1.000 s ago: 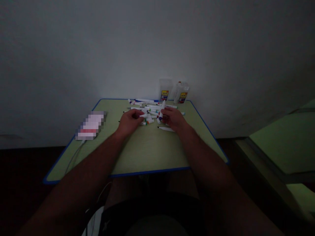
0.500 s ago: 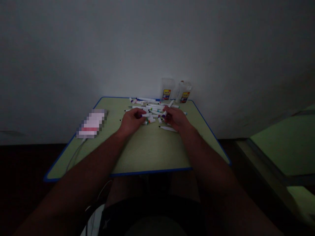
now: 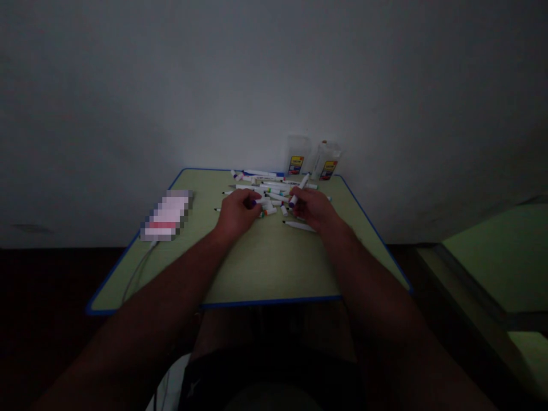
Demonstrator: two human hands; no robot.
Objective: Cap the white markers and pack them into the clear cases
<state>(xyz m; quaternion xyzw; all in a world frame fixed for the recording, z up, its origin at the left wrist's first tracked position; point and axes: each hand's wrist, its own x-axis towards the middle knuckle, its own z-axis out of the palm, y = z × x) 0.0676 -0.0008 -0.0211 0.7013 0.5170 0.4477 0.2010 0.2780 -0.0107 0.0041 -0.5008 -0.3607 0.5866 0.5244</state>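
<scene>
My left hand (image 3: 240,214) is closed, thumb and fingers pinching a short white marker cap (image 3: 260,201) with a purple end. Between the fingers of my right hand (image 3: 314,208) is a white marker (image 3: 301,187), tilted with its purple end toward me and its dark tip pointing up and away. A loose pile of white markers (image 3: 274,186) lies beyond and between the two hands. Several loose caps (image 3: 270,211) with coloured ends are close to my left fingertips. An uncapped marker (image 3: 297,226) with a dark tip rests just below my right hand.
Two clear plastic boxes (image 3: 298,147) (image 3: 331,153) with yellow labels stand at the table's back edge by the wall. A blurred-out phone-like device (image 3: 166,214) with a white cable (image 3: 139,265) lies on the left. The pale green table (image 3: 274,268) has a blue edge.
The whole view has shifted slightly, so the table and things appear further right. Both hands keep hold of the same cap and marker, with barely any movement against the table.
</scene>
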